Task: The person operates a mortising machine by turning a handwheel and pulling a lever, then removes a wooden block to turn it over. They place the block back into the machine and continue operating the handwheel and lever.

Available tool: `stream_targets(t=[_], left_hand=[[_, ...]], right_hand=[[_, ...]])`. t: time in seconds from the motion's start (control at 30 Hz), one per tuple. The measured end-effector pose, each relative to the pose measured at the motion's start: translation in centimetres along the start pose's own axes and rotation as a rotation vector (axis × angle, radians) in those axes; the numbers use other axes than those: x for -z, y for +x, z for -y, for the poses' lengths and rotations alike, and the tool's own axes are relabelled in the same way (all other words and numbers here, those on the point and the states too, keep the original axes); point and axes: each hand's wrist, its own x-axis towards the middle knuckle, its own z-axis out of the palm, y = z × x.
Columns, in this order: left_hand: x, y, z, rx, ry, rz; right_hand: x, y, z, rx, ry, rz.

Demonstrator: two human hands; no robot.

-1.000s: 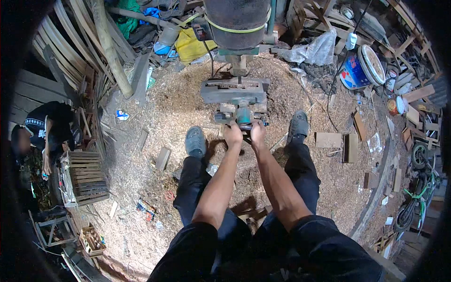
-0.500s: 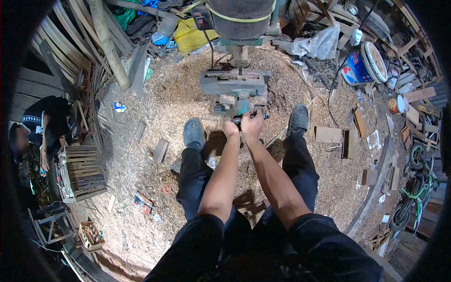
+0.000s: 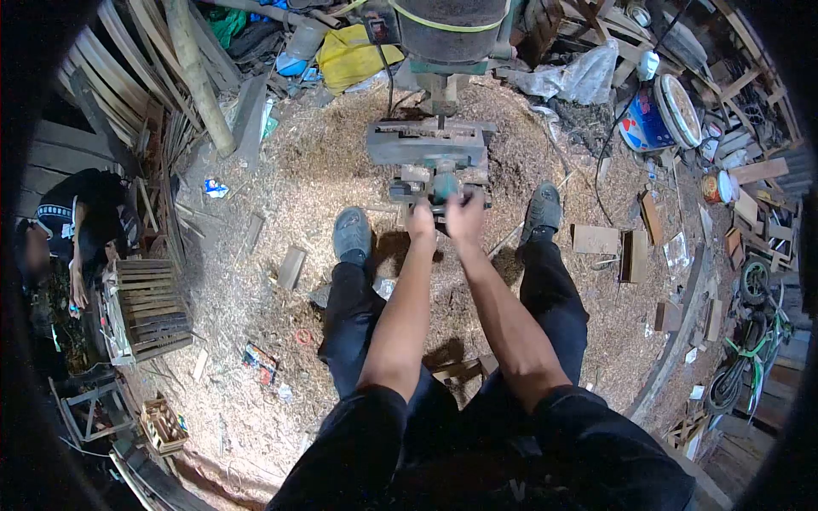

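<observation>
My left hand is closed around the dark crank handle at the near side of a drilling machine. Beside it, my right hand grips the right part of the same handle, slightly blurred. Just beyond both hands sits a worn green-blue fitting of the machine's sliding carriage. Farther up, a grey slotted block lies across the carriage, directly below the bit. My palms hide most of the handle.
Wood shavings cover the floor around my shoes. On the left, another person bends near a slatted crate. A blue bucket, a hanging cable, wood offcuts and a bicycle are on the right.
The machine and carriage appear slightly lower and farther right in view. My right hand has shifted a little on the handle and is now blurred; my left hand still holds on.
</observation>
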Motion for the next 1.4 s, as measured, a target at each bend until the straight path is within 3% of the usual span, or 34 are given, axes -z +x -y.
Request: stream_targets(t=[0.07,0.17,0.27,0.33,0.4,0.5,0.53,0.6,0.63,0.7,0.8,0.83,0.87,0.9,0.93,1.0,1.03,1.07,1.1,1.13,1.17,1.3,1.37,1.4], left_hand=[[-0.2,-3.4,-2.2,-0.058,0.012,-0.067],[-0.1,-3.3,-2.5,-0.146,0.245,-0.107],[-0.5,-4.9,-3.6,-0.332,0.462,-0.095],[-0.5,-4.8,-3.6,-0.606,0.8,-0.109],[-0.5,-7.5,-5.2,-0.645,0.819,-0.072],[0.9,-5.9,-5.9,-0.487,0.795,0.089],[2.1,-3.6,-5.5,-0.348,0.722,0.203],[1.1,-1.9,-1.7,-0.376,0.311,-0.038],[1.2,-2.8,-2.3,-0.272,0.208,-0.013],[1.0,-4.1,-2.3,-0.046,0.012,0.036],[0.2,-3.8,-2.6,0.065,0.05,-0.05],[0.0,-3.1,-1.9,-0.063,0.216,-0.044],[-0.1,-7.1,-6.0,-0.246,0.564,0.022],[0.0,-7.4,-5.8,-0.39,0.722,-0.006],[-0.3,-7.2,-5.4,-0.544,0.871,-0.034],[-0.4,-7.5,-4.6,-0.482,0.785,-0.035],[0.0,-7.5,-4.6,-0.454,0.69,-0.022],[0.4,-7.1,-5.0,-0.435,0.594,-0.017],[0.9,-4.6,-3.8,-0.229,0.324,0.083],[0.6,-0.4,0.2,-0.174,0.101,0.01],[0.6,-2.1,-1.3,-0.134,0.126,0.024],[0.9,-3.9,-2.8,-0.175,0.358,0.06],[0.1,-6.3,-5.2,-0.437,0.677,0.107],[0.2,-7.3,-5.7,-0.561,0.837,0.12]], right_hand=[[-0.5,-0.4,0.1,0.288,-0.22,-0.152],[-1.4,-0.1,-0.9,0.029,-0.244,-0.107],[-1.0,-0.1,-1.0,-0.099,-0.16,-0.123],[-2.0,0.7,-6.2,-0.135,0.172,-0.122],[-1.2,0.8,-6.0,-0.14,0.222,-0.025],[-1.4,1.3,-5.5,-0.272,0.135,-0.03],[-1.3,1.2,-4.1,-0.187,0.028,-0.029],[-0.6,0.4,0.1,-0.021,-0.188,-0.029],[-0.8,-0.1,0.6,0.114,-0.301,-0.076],[-0.5,0.2,1.0,-0.015,-0.263,-0.031],[-0.3,0.1,0.0,-0.11,-0.123,0.012],[-0.8,0.9,-2.8,-0.143,0.008,0.018],[-1.3,1.5,-6.6,-0.181,0.142,0.023],[-2.0,2.4,-12.5,-0.493,0.543,0.22],[0.6,0.8,-3.5,-0.75,0.666,0.162],[-2.9,2.7,-15.4,-0.493,0.508,0.122],[-2.0,1.7,-10.6,-0.284,0.203,0.001],[-0.6,0.6,-3.8,-0.275,0.121,-0.117],[-0.7,-0.2,-0.7,-0.092,-0.013,-0.124],[-0.9,-0.7,0.7,0.09,-0.146,-0.13],[-1.1,-0.8,0.3,0.147,-0.185,-0.12],[-0.7,-0.2,-1.2,-0.006,-0.126,-0.057],[-1.8,1.4,-10.8,-0.111,0.217,0.015],[-1.4,1.3,-10.4,-0.169,0.386,0.062]])
